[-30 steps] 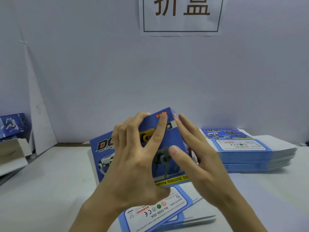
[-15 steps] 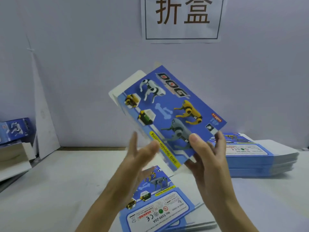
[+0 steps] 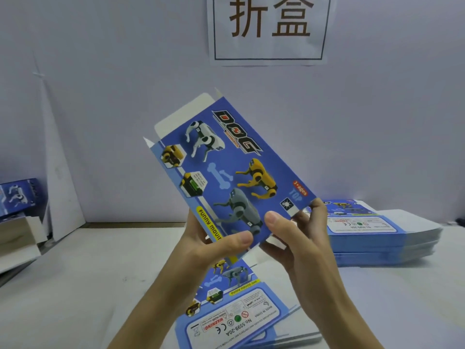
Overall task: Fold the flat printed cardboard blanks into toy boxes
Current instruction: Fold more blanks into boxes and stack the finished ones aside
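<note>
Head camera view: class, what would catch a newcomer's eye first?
The blue dog-printed box is held up tilted at centre, its lower end gripped by the left hand and right hand. Above, a white sign with two large characters is on the wall; a stack of flat blanks lies at right.

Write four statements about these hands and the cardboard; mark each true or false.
1. The left hand and right hand hold the blue printed cardboard blank above the white table. True.
2. The left hand rests idle on the table. False: it grips the blank's lower edge.
3. White flaps stick out at the blank's upper end. True.
4. The blank pictures only a yellow dog. False: a white dog, a yellow dog and a grey dog show.
</note>
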`<state>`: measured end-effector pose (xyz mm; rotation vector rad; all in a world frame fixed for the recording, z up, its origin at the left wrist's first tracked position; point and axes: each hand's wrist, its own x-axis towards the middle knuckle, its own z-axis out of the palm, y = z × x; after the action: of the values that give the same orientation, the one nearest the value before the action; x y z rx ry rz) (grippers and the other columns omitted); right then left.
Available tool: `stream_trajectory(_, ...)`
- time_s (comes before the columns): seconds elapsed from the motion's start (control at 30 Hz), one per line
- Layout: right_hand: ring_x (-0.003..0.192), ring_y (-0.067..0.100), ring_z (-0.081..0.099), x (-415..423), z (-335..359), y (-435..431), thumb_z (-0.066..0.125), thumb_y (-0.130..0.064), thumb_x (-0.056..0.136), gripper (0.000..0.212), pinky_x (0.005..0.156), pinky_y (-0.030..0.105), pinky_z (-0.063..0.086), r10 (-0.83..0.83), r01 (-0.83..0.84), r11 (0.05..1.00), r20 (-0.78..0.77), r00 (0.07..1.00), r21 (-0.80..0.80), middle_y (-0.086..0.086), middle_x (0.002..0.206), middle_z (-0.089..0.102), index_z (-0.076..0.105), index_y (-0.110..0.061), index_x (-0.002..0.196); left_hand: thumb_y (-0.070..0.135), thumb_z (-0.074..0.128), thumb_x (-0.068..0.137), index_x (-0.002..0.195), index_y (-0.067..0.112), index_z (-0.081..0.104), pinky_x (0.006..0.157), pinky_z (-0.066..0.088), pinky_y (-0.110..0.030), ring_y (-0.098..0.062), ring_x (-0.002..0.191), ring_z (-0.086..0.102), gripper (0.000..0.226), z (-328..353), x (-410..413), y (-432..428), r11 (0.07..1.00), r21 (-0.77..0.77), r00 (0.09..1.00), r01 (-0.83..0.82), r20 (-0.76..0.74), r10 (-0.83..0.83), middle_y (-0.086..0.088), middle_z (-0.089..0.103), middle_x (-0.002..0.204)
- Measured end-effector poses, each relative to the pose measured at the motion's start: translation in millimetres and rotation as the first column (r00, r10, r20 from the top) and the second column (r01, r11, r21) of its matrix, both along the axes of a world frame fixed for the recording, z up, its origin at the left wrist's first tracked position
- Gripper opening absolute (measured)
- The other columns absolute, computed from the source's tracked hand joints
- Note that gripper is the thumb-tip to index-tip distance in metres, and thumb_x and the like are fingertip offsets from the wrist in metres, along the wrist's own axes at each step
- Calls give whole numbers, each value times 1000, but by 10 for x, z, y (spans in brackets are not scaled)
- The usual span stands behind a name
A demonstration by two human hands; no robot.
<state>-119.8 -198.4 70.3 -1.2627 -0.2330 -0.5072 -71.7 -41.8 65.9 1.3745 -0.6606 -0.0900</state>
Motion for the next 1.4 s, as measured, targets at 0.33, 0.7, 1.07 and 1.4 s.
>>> stream_trajectory(0.33, 104, 24, 68, 73, -48, -146, 82, -33, 51, 110, 85, 37, 56, 101, -103, 995, -91, 991, -16, 4, 130, 60, 23, -53, 142, 38, 84, 52, 127, 38, 48, 81, 58, -34, -21, 105, 67, 83, -36, 106, 80, 996, 89, 999, -20, 43, 17, 4, 69, 116)
stream_trajectory(0.7, 92, 8, 70, 43, -30, -377, 76, -45, 54, 67, 70, 15, 51, 66, -124, 888, -144, 987, -443, -8, 102, 73, 58, -24, 115, 57, 84, 50, 132, 61, 27, 80, 55, -20, -3, 113, 60, 100, 46, 152, 340, 938, 345, 994, 28, 86, -61, 25, 60, 122)
stream_trajectory(1.07, 113, -5, 57, 204, -43, -424, 56, -60, 79, 49, 90, 16, 48, -142, 86, 888, -92, 986, -451, -23, 124, 60, 45, -58, 127, 50, 83, 45, 137, 63, 9, 96, 51, -27, 0, 118, 54, 119, -20, 250, 362, 892, 447, 993, -62, 120, 9, 20, 45, 135)
stream_trajectory(1.4, 120, -21, 38, 114, -130, -522, 49, -17, 90, 43, 93, -5, 26, -223, 430, 484, 367, 903, -762, -24, 129, 50, 53, -47, 120, 21, 84, 56, 142, 50, 12, 96, 52, -45, -15, 122, 54, 116, -58, 316, 491, 883, 469, 1000, 5, 7, -9, 8, 48, 136)
